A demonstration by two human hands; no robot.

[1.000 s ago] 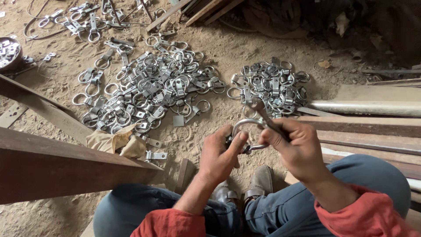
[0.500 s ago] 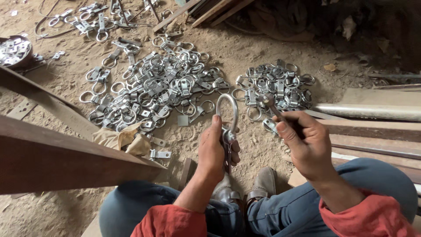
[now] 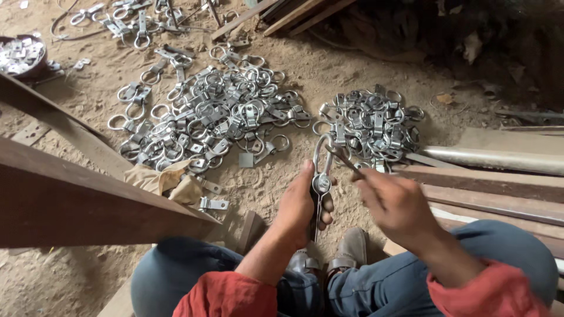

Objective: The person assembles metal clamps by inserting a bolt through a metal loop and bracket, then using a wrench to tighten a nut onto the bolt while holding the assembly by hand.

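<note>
My left hand [image 3: 301, 206] grips a metal ring latch [image 3: 320, 176] upright by its flat strap, with the ring loop pointing away from me. My right hand [image 3: 395, 202] holds a thin metal tool [image 3: 341, 157] whose tip reaches into the ring loop. Both hands hover above my knees and shoes. A large pile of similar ring latches [image 3: 217, 117] lies on the sandy ground ahead to the left. A smaller pile of latches [image 3: 370, 126] lies just beyond my right hand.
A dark wooden beam [image 3: 76, 199] crosses the left foreground. Wooden planks [image 3: 487, 188] and a metal pipe [image 3: 499, 158] lie at the right. A round tin of small metal parts [image 3: 20, 53] sits far left. A crumpled tan cloth [image 3: 164, 179] lies near the beam.
My left hand has turned the latch from lying across to standing upright. My right hand drew back to the right, then brought the tool's tip into the ring loop.
</note>
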